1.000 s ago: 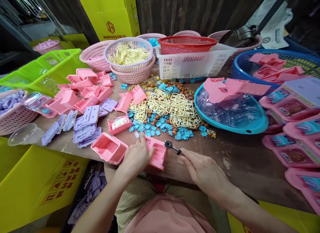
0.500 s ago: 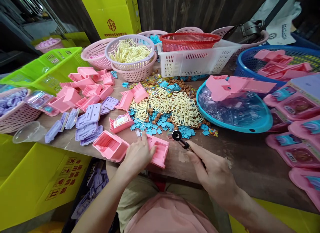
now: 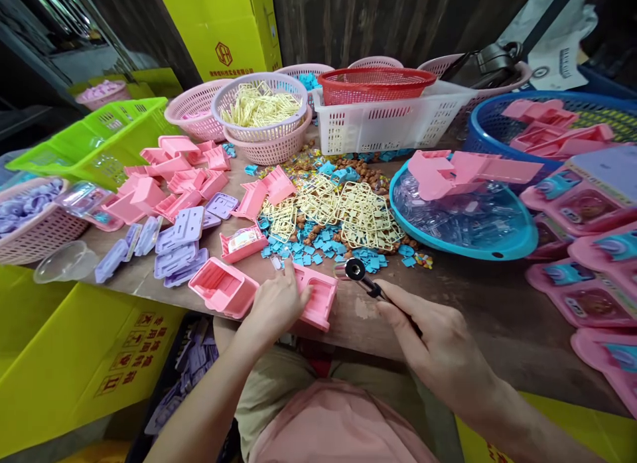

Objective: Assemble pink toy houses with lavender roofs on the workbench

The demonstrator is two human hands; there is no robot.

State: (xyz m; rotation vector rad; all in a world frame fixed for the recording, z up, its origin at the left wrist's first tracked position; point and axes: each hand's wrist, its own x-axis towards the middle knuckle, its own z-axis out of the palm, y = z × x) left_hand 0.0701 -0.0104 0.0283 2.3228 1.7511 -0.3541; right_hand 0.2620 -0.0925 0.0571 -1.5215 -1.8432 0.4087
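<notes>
My left hand (image 3: 279,296) grips a pink plastic toy piece (image 3: 321,297) near the table's front edge. Its fingers lie across the left side of the piece, and the thumb rests over the recessed face. In my right hand (image 3: 438,340) is what looks like a ratchet wrench (image 3: 365,277), its shiny head pointing left, just right of the pink piece and apart from it. Left of my left hand, a pink box-shaped part (image 3: 223,287) lies with its hollow showing. Behind it is a pink tray part (image 3: 243,243) with a small labelled item inside.
Heaps of cream frames (image 3: 371,217), blue pieces (image 3: 298,251) and brown bits spread ahead. Purple panels (image 3: 179,251) and pink parts (image 3: 174,161) lie left. A blue basin (image 3: 462,244) of clear plastic and stacked pink packs (image 3: 577,290) stand right. Baskets (image 3: 259,128) line the back.
The view has shifted slightly. My right hand and the wrench have moved a little to the right; my left hand stays on the pink piece.
</notes>
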